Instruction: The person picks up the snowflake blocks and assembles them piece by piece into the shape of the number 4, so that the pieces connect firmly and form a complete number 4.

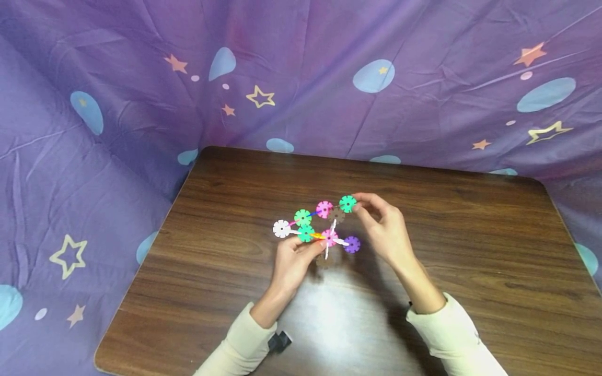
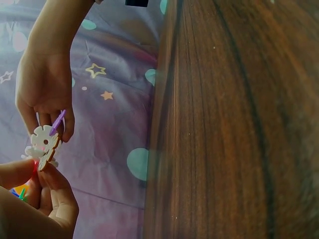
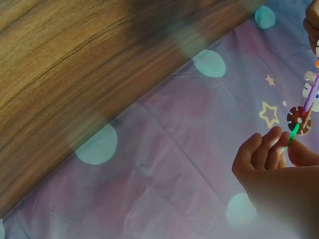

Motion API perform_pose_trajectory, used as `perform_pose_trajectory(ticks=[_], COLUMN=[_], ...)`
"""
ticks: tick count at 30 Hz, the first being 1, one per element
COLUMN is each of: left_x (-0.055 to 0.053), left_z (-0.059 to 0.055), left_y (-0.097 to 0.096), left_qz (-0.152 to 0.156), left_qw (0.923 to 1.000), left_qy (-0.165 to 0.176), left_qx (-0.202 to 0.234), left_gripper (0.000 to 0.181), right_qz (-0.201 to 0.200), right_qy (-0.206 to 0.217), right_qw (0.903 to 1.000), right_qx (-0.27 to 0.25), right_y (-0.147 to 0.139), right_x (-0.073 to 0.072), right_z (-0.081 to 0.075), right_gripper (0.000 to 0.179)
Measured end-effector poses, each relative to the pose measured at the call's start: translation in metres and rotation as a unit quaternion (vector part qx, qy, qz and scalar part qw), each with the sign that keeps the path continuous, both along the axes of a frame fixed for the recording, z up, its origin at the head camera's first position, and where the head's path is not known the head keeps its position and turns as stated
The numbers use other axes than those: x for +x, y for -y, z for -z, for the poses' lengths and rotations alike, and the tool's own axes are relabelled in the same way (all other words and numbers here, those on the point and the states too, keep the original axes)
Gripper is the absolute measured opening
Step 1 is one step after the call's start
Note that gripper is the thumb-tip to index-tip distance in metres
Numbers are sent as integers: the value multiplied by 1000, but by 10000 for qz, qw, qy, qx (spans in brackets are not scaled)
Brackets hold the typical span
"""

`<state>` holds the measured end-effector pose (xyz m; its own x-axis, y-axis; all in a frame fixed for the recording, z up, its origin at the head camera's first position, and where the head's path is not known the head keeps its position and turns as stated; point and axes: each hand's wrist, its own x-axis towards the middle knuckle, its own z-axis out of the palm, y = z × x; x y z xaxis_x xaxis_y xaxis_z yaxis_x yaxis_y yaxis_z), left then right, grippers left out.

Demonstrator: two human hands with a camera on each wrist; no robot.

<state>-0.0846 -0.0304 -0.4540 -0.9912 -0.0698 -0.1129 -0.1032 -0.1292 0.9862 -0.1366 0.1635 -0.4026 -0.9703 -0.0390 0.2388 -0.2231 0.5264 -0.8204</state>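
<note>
Notched plastic building discs are joined edge to edge in a looped structure, held above the table. At its left end is a white disc [image 1: 281,228]; a purple disc [image 1: 351,244] sticks out at the right. My left hand [image 1: 290,263] pinches the structure from below, thumb by a pink disc [image 1: 331,238] and fingers behind a teal disc [image 1: 306,233]. Between thumb and forefinger, my right hand [image 1: 388,230] pinches a green disc [image 1: 348,204] at the upper right, right beside a brown disc [image 1: 336,215]. The right wrist view shows this green disc edge-on against a brown disc [image 3: 298,120].
A brown wood-grain table [image 1: 226,303] with rounded corners lies under both hands. Purple cloth [image 1: 305,62] with stars and blue ovals hangs behind it and at the left. A small black object [image 1: 280,342] shows beside the left sleeve.
</note>
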Motion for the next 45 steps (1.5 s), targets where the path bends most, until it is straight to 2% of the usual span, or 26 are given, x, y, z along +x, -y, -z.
perform_pose_trajectory(ticks=[27, 34, 45], left_x=[0, 1, -1], left_z=[4, 4, 7], left_y=[-2, -4, -6], left_qz=[-49, 3, -4], left_qw=[9998, 9996, 9993], left_qy=[194, 251, 373], left_qx=[-55, 103, 75], left_gripper=[22, 22, 21], right_qz=[-52, -51, -73], right_qy=[24, 55, 131], right_qw=[10000, 9999, 9998], right_qx=[68, 97, 159], right_y=[-1, -2, -4], right_x=[-3, -4, -6], right_z=[6, 7, 11], right_gripper=[22, 23, 24])
